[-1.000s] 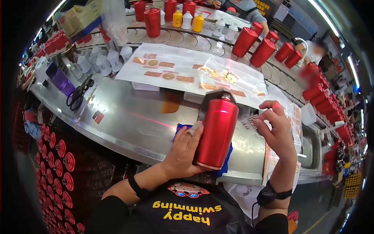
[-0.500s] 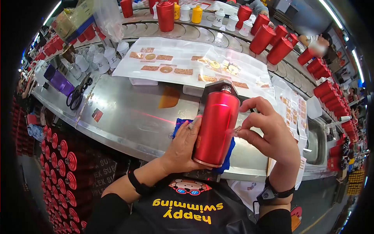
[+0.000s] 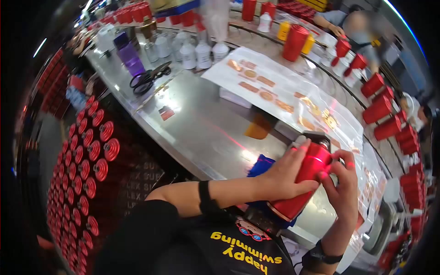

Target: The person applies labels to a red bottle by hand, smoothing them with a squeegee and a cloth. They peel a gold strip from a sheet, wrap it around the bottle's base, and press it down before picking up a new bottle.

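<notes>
A glossy red metal bottle [image 3: 293, 205] lies tilted over the bench's front edge, its silver neck pointing away from me. My left hand [image 3: 286, 178] is wrapped over its near left side, fingers along the top and thumb across the body. My right hand [image 3: 340, 181] is at the upper right side, with bent index finger and thumb against the surface. Whether a thin piece sits under those fingertips I cannot make out. Beneath the bottle is a crumpled blue cloth [image 3: 260, 166]. A dark angular block [image 3: 317, 136] stands behind the neck.
A white sheet with gold decals [image 3: 234, 56] lies across the bench [image 3: 192, 119]. Black scissors [image 3: 143, 82], a purple bottle [image 3: 130, 57] and white bottles [image 3: 188, 56] stand left. Behind runs a conveyor with red bottles [image 3: 295, 42]. A co-worker's arm [image 3: 327, 25] reaches there. More red bottles [image 3: 94, 149] fill the lower left.
The view has swung left, so the bench sits further right. My left hand has moved up over the bottle. My right fingers, earlier pinched beside it, now touch its upper side.
</notes>
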The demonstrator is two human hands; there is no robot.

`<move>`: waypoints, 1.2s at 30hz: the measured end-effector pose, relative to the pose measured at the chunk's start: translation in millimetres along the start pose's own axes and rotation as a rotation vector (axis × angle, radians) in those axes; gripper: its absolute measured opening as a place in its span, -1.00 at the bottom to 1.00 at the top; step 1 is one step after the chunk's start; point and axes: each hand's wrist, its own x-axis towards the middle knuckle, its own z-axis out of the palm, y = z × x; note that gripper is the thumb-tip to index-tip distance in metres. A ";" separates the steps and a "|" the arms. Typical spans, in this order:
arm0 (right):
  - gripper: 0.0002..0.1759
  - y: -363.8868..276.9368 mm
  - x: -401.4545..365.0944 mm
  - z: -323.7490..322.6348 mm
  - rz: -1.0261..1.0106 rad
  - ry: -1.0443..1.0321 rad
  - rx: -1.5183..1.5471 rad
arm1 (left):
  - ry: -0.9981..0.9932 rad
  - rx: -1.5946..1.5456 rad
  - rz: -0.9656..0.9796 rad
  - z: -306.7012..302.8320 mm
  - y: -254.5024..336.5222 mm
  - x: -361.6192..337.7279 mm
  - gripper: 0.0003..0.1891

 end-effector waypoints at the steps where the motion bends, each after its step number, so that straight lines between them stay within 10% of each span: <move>1: -0.78 -2.1 -0.5 -0.3 0.018 0.000 0.010 | -0.010 -0.027 -0.054 2.3 1.0 2.2 0.08; 18: -0.92 14.3 -9.2 12.7 0.129 0.202 0.037 | 0.053 -0.032 -0.040 15.8 -13.4 0.1 -0.05; 23: -0.64 53.9 -30.7 22.0 -0.107 0.228 -0.066 | 0.013 -0.069 -0.076 17.6 -16.8 1.8 -0.03; 36: -0.44 42.2 -72.4 62.5 0.395 0.220 0.432 | 0.013 -0.155 -0.035 20.4 -30.6 2.0 -0.11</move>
